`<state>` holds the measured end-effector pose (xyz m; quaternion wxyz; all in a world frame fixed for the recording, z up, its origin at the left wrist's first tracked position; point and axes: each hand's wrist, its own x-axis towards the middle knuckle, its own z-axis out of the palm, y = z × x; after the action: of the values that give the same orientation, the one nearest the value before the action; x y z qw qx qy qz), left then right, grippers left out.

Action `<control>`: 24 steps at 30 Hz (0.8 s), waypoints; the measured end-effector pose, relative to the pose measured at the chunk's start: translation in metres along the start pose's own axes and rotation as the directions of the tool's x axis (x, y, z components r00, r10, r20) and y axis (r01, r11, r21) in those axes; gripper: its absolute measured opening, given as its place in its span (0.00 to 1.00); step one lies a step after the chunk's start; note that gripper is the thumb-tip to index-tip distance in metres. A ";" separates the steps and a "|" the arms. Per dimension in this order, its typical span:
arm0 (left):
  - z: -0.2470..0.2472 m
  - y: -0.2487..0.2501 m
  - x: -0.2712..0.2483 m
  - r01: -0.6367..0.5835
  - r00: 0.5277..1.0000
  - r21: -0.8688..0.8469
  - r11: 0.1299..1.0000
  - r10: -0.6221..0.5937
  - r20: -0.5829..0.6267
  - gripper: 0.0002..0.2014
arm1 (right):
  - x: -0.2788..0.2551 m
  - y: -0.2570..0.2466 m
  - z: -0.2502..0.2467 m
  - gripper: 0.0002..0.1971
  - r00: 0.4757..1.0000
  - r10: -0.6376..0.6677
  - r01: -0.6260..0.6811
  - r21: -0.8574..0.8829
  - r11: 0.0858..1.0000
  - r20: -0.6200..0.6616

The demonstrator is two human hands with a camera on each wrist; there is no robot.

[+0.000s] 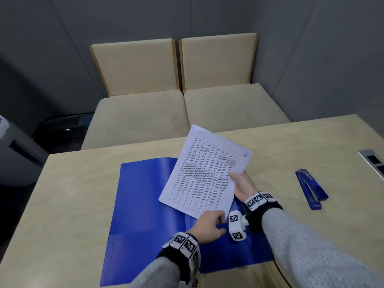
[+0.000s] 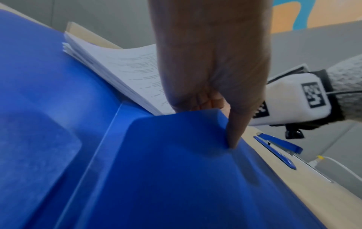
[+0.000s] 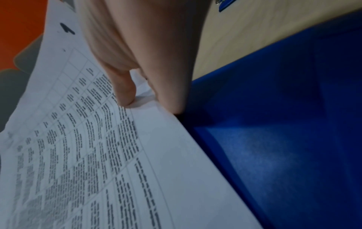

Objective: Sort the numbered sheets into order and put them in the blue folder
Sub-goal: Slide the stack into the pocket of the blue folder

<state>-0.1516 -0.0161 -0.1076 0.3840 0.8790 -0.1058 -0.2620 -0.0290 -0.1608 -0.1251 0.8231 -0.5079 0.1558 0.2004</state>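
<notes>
The blue folder (image 1: 145,204) lies open flat on the table. My right hand (image 1: 242,185) holds a stack of printed sheets (image 1: 205,173) by its right edge, thumb on top, tilted above the folder's right half. In the right wrist view the thumb presses on the printed sheets (image 3: 117,155) over the blue folder (image 3: 284,139). My left hand (image 1: 209,225) pinches the edge of the folder's inner pocket flap (image 2: 176,131) and lifts it; in the left wrist view the sheets (image 2: 127,68) lie just beyond the flap.
A blue stapler (image 1: 311,188) lies on the table (image 1: 68,194) to the right of the folder. A grey socket panel (image 1: 374,163) sits at the far right edge. Two beige seats (image 1: 187,109) stand behind the table.
</notes>
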 end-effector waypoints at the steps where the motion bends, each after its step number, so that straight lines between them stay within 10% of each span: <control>1: 0.000 -0.002 0.001 0.019 1.000 -0.033 0.999 -0.018 0.014 0.16 | 0.002 0.002 -0.001 0.22 1.000 0.008 -0.008 0.005 1.000 0.009; 17: 0.002 -0.012 -0.006 0.211 0.965 -0.230 0.950 -0.239 -0.103 0.14 | -0.014 -0.027 -0.016 0.26 0.942 0.277 -0.161 -0.475 0.865 0.187; 24: 0.006 -0.006 -0.005 0.210 0.956 -0.129 0.969 -0.231 -0.180 0.06 | -0.005 -0.030 -0.027 0.18 0.902 0.424 -0.345 -0.727 0.593 -0.082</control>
<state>-0.1594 -0.0139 -0.1132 0.4081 0.8844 0.0453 -0.2219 -0.0200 -0.1981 -0.1113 0.4969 -0.7351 0.1282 0.4430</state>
